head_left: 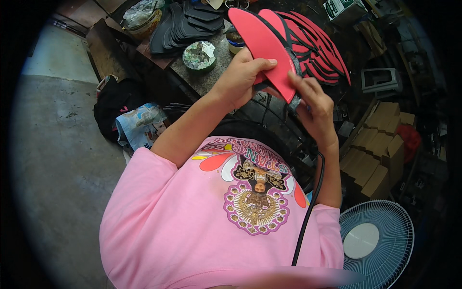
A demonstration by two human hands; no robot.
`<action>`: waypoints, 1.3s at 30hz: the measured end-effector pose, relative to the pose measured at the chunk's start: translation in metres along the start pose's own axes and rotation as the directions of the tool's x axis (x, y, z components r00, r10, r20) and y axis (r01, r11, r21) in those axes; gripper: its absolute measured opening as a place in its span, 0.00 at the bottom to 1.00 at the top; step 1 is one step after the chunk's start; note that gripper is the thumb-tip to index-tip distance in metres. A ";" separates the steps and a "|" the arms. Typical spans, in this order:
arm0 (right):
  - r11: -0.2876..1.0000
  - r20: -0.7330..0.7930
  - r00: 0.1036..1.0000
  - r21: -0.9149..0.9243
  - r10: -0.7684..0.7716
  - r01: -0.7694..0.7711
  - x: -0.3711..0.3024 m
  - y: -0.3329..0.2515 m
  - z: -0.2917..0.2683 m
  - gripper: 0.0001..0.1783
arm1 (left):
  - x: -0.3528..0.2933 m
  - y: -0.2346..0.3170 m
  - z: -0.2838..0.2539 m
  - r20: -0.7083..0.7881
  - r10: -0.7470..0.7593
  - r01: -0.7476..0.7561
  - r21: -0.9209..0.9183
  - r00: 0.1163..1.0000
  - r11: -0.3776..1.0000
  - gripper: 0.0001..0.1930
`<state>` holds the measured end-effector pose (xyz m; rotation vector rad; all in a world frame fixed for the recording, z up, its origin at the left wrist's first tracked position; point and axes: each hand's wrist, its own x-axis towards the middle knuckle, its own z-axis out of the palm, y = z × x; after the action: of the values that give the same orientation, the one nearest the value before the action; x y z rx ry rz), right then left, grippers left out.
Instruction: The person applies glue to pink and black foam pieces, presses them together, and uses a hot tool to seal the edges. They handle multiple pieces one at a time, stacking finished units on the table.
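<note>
Above the bench, my left hand [245, 72] is closed on a red shoe insole [267, 50], thumb pressed flat on its face. Along the insole's right edge runs a dark strip. My right hand [315, 103] pinches that edge near the narrow lower end, fingers bent, the fingertips slightly blurred. Just behind lies a pile of red insoles [332, 53] with black edges, fanned out and overlapping. Part of the pile is hidden by the held insole.
Black sole pieces [185, 26] are stacked at the far left of the stone-topped bench [185, 74]. Beside them stand a round tin [199, 57] and a partly hidden jar [234, 41]. Cardboard boxes [375, 149], a grey plastic frame [381, 80] and a fan [378, 241] are right; a black cable [308, 216] hangs near my right arm.
</note>
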<state>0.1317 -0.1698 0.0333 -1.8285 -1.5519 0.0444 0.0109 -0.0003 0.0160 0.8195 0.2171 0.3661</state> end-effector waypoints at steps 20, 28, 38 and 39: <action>0.877 -0.066 0.950 0.408 0.304 -0.252 0.004 0.050 0.023 0.31 | -0.009 -0.008 -0.020 0.014 -0.037 0.028 0.424 0.999 0.905 0.23; 0.525 0.160 0.859 0.732 0.487 -0.434 0.028 0.039 0.031 0.45 | -0.004 -0.013 -0.021 -0.015 -0.105 0.097 0.533 0.994 0.840 0.25; 0.625 -0.162 0.780 0.704 0.604 -0.338 0.071 0.138 0.004 0.47 | -0.013 0.000 -0.051 -0.136 0.158 -0.103 0.345 0.978 0.933 0.14; 0.658 -0.151 0.727 0.574 0.670 -0.487 0.068 0.154 0.005 0.47 | -0.014 0.001 -0.056 -0.158 0.234 -0.169 0.343 0.959 0.924 0.13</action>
<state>0.2784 -0.1093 -0.0251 -1.7077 -0.5531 0.3735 -0.0202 0.0319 -0.0201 1.1398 0.3863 0.6187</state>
